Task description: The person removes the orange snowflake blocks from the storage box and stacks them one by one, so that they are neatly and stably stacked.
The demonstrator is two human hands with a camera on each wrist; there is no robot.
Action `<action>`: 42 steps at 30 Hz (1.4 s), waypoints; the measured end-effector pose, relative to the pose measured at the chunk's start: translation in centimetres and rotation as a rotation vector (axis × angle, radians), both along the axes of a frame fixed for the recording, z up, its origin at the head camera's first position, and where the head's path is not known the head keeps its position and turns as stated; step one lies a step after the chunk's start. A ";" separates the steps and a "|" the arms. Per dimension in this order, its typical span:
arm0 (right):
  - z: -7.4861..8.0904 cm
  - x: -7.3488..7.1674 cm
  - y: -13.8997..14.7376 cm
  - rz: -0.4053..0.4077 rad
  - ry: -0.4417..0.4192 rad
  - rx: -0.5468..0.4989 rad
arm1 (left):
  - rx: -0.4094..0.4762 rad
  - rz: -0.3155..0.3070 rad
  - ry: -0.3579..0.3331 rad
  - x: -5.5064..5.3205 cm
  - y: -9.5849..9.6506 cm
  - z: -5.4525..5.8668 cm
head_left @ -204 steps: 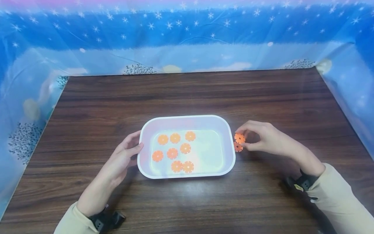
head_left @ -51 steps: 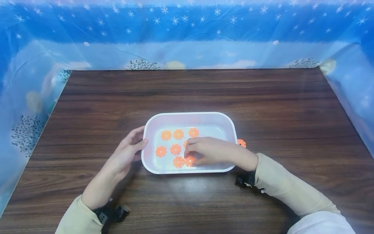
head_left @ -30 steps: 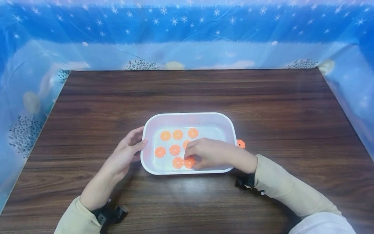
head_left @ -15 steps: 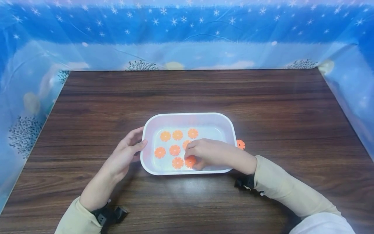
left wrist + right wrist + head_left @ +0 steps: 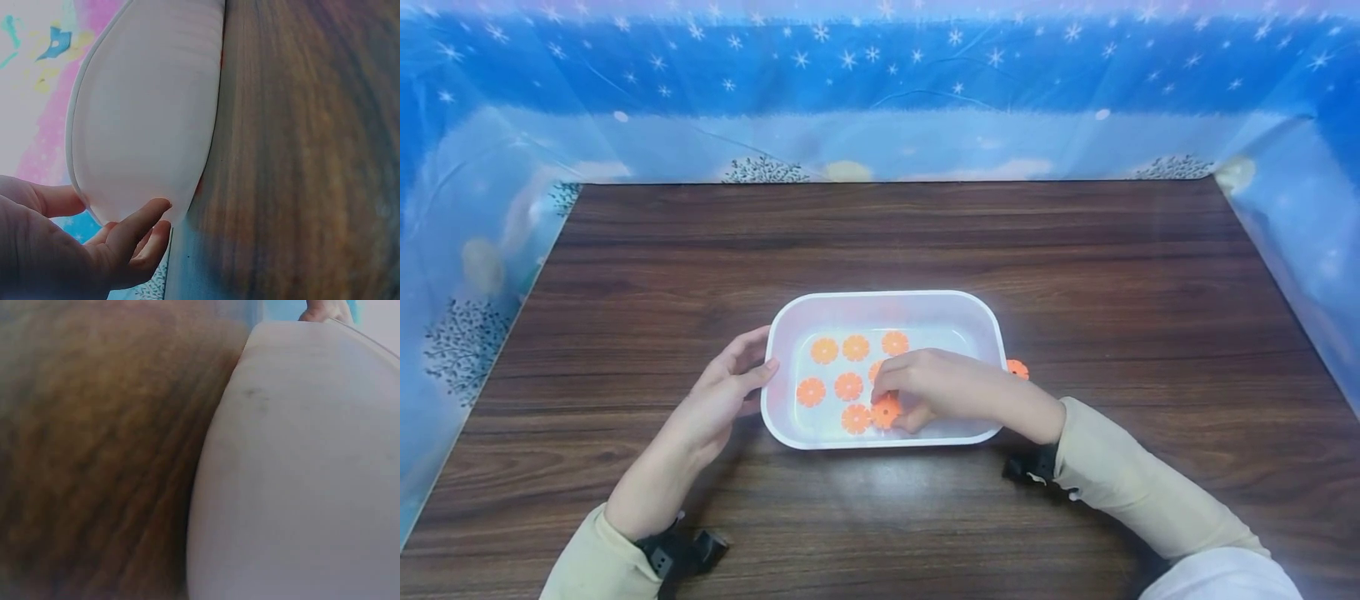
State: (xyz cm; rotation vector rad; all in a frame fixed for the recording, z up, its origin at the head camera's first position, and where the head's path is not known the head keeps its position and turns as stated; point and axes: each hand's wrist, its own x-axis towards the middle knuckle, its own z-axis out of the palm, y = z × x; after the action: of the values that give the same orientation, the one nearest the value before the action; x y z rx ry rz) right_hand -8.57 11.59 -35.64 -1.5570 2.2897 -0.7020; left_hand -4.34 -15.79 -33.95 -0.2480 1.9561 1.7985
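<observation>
A white plastic basin (image 5: 970, 437) sits on the brown table. My left hand (image 5: 722, 396) holds its left end, thumb on the rim, fingers under the outer wall in the left wrist view. Several orange notched building discs (image 5: 848, 386) lie flat on the basin floor. My right hand (image 5: 936, 385) reaches over the right rim and pinches one orange disc (image 5: 886, 412) low over the front middle of the basin; it shows a dark centre hole. Another disc (image 5: 877, 368) is partly covered by this hand. One more disc (image 5: 1018, 368) lies outside the right end, partly hidden by the rim.
The wood-grain table (image 5: 700, 250) extends around the basin. A blue snowflake-patterned cloth (image 5: 880, 83) hangs behind it and along both sides. In the right wrist view, the basin's outer wall (image 5: 294, 475) fills the right side.
My right hand has moved left from outside the basin into it, bringing a disc. Over the last second its pinched disc has shifted only slightly. The left hand keeps its hold.
</observation>
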 end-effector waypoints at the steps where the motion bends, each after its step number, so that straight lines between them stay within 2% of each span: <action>1: 0.1 0.0 0.1 -0.002 0.000 0.000 | 0.000 -0.001 -0.002 0.0 0.0 0.0; 6: 0.5 -0.2 0.8 -0.001 0.025 -0.019 | 0.007 -0.009 -0.005 -0.1 0.1 0.1; 15: 0.8 -0.4 2.5 -0.040 0.106 -0.162 | 0.001 -0.009 -0.003 -0.2 0.2 0.2; 25: 1.4 -0.4 4.5 -0.100 0.086 -0.200 | 0.010 -0.009 -0.005 -0.2 0.0 -0.2; 33: 1.8 -0.2 6.4 -0.175 0.161 -0.272 | 0.003 -0.002 -0.030 -0.1 0.0 -0.4; 37: 1.7 0.0 7.1 -0.198 0.180 -0.319 | 0.001 0.005 -0.032 0.0 -0.1 -0.3; 42: 1.7 0.4 8.4 -0.259 0.192 -0.328 | -0.002 0.008 -0.033 0.0 0.0 -0.2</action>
State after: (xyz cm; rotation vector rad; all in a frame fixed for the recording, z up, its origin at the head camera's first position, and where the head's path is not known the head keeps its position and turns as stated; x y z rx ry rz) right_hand -8.19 19.98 -33.97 -1.5299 2.6587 -1.0842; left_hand -4.29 -15.82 -34.18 -0.2851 1.9364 1.7862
